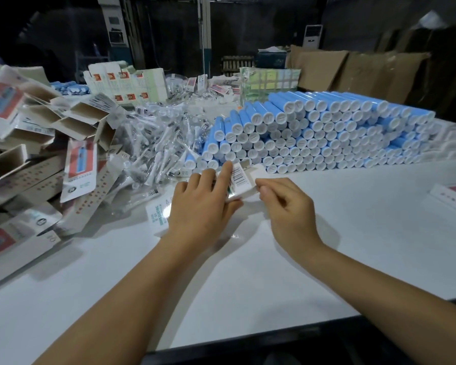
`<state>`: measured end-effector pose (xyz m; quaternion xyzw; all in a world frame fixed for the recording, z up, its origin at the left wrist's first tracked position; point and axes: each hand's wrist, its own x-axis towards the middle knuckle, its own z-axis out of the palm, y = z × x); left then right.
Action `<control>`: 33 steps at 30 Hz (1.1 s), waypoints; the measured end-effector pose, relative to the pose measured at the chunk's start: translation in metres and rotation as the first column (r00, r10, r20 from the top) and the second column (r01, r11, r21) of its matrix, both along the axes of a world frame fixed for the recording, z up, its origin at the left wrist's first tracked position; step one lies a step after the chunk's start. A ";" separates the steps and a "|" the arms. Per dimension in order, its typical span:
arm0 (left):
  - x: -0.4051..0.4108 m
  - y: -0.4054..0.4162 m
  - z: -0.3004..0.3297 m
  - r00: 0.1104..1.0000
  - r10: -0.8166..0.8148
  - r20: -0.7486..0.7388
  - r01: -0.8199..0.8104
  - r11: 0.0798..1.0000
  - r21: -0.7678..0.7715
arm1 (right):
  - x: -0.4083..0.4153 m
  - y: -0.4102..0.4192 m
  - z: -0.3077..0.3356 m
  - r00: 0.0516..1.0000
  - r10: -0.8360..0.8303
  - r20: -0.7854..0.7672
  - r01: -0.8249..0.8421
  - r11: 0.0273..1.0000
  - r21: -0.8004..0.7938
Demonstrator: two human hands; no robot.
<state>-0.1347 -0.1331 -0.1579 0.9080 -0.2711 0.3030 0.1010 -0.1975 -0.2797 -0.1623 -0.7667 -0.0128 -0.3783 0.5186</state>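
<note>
A small white carton (241, 180) with a barcode on its side sits between my two hands above the white table (353, 233). My left hand (203, 206) holds it from the left, the forefinger lying along the barcode side. My right hand (282, 204) pinches the carton's right end flap with thumb and fingers. The carton's lower part is hidden behind my left hand.
A big stack of blue tubes with white caps (327, 133) lies just behind the hands. Bagged toothbrush heads (156, 151) pile up at centre left, and open empty cartons (37, 143) heap at the left. A flat box (453, 196) lies at the right edge.
</note>
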 end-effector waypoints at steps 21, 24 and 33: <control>-0.014 -0.008 -0.008 0.990 -0.067 0.127 0.051 0.991 0.126 | 0.011 -0.005 -0.001 0.964 0.041 -0.263 -0.010 0.993 0.119; -0.016 -0.009 -0.007 0.991 -0.049 0.128 0.033 0.992 0.123 | 0.009 -0.004 0.000 0.971 0.048 -0.235 -0.006 0.984 0.180; -0.018 -0.012 -0.010 0.979 -0.048 0.196 0.024 0.992 0.124 | 0.003 0.005 0.004 0.975 0.038 -0.217 -0.033 0.999 0.028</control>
